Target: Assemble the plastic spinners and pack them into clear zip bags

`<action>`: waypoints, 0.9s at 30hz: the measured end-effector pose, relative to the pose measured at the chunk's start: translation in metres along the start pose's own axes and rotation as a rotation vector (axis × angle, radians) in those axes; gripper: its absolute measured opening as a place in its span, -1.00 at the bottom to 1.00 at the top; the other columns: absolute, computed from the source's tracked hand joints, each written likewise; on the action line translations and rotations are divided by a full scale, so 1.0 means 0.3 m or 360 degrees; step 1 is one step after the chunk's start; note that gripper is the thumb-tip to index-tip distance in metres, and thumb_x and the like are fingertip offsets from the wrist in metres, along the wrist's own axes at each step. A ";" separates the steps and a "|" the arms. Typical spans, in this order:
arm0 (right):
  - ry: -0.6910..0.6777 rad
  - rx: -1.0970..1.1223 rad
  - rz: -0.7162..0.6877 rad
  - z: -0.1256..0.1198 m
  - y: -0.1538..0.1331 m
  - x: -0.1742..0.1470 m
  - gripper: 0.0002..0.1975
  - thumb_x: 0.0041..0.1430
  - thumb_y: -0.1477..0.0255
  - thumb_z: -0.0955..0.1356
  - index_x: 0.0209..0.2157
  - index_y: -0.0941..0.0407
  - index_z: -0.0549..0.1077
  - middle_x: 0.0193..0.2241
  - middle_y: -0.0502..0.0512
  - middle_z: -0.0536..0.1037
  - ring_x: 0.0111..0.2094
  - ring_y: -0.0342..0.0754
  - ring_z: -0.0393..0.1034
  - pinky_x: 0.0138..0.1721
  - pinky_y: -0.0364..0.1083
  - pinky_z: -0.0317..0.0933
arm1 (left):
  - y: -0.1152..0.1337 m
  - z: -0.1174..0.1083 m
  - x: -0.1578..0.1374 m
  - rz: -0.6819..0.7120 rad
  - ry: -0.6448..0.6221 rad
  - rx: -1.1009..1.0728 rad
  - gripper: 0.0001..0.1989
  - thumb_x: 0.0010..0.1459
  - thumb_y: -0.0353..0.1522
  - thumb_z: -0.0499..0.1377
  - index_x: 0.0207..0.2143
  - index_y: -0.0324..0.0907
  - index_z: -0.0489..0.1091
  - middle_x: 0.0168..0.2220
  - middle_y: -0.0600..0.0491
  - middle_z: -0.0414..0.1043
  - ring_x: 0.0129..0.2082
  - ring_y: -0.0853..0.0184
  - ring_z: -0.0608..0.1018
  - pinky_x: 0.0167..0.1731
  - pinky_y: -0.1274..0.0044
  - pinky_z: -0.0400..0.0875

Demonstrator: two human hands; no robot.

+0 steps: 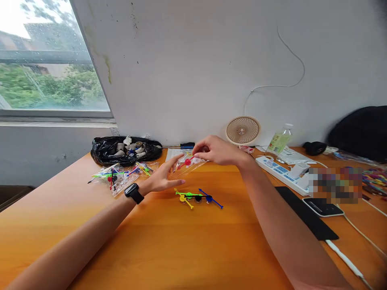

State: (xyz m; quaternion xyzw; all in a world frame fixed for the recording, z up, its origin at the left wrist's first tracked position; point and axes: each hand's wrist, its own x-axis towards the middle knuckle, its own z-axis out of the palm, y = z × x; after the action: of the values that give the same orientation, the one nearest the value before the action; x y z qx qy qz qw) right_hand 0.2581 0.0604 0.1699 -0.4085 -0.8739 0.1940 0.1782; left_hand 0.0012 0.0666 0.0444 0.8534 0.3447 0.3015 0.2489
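Note:
A pinch of my right hand (216,151) closes on one end of a red plastic spinner arrow (188,162). Around or behind the spinner is a clear plastic bag (193,167); whether the spinner is inside it, I cannot tell. My left hand (161,177), with a black watch on its wrist, is open at the left of the bag, thumb and fingers apart. Nearer me on the table lie a yellow spinner arrow (182,198), a green one (189,195), a black one (198,198) and a blue one (209,198), close together and partly overlapping.
Left of my left hand are clear bags of coloured spinners (113,177). Behind them sits a black plastic bag (127,151) with small items. A screwdriver (186,145), fan (242,130), bottle (279,140), power strip (281,174), black mat (305,213) and cables stand farther back and right.

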 end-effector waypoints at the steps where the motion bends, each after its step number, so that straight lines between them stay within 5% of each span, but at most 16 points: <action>1: -0.0026 0.0059 -0.0032 0.006 -0.002 0.003 -0.77 0.21 0.41 0.36 -0.18 0.18 0.63 -0.35 0.07 0.60 -0.36 -0.09 0.40 -0.37 -0.16 0.15 | -0.001 0.003 0.000 0.0013 0.0004 -0.0001 -0.04 0.22 -0.01 0.31 0.50 -0.07 -0.06 0.16 -0.15 0.36 0.05 0.03 0.43 0.11 0.25 0.31; 13: 0.0169 0.0270 0.0078 -0.012 0.001 -0.016 -0.83 0.27 0.36 0.38 -0.21 0.17 0.53 -0.41 0.07 0.57 -0.39 -0.10 0.43 -0.45 -0.16 0.09 | -0.026 0.006 -0.001 -0.0028 0.0059 -0.0150 -0.07 0.23 -0.09 0.32 0.50 -0.08 -0.03 0.28 -0.15 0.32 0.19 -0.04 0.39 0.21 0.21 0.27; 21: 0.0412 0.0075 -0.0248 0.030 -0.010 0.018 -0.71 0.37 0.23 0.36 -0.24 0.15 0.62 -0.33 0.05 0.58 -0.34 -0.12 0.38 -0.32 -0.14 0.13 | -0.013 0.014 0.005 -0.0017 0.0204 -0.0318 -0.15 0.24 -0.16 0.32 0.48 -0.03 0.06 0.26 -0.09 0.37 0.23 -0.02 0.40 0.27 0.21 0.23; 27: 0.0119 0.0089 -0.0268 0.014 -0.017 -0.007 -0.82 0.22 0.31 0.47 -0.22 0.13 0.62 -0.29 0.03 0.59 -0.39 -0.15 0.37 -0.35 -0.15 0.13 | -0.007 0.018 0.012 0.0040 0.0322 -0.0441 -0.18 0.26 -0.18 0.32 0.48 0.04 0.06 0.33 -0.06 0.29 0.26 0.06 0.38 0.24 0.30 0.25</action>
State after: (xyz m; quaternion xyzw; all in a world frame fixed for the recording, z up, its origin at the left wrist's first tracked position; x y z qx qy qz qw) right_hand 0.2540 0.0549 0.1684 -0.3353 -0.8922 0.1872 0.2378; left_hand 0.0062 0.0696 0.0404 0.7805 0.3125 0.4335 0.3245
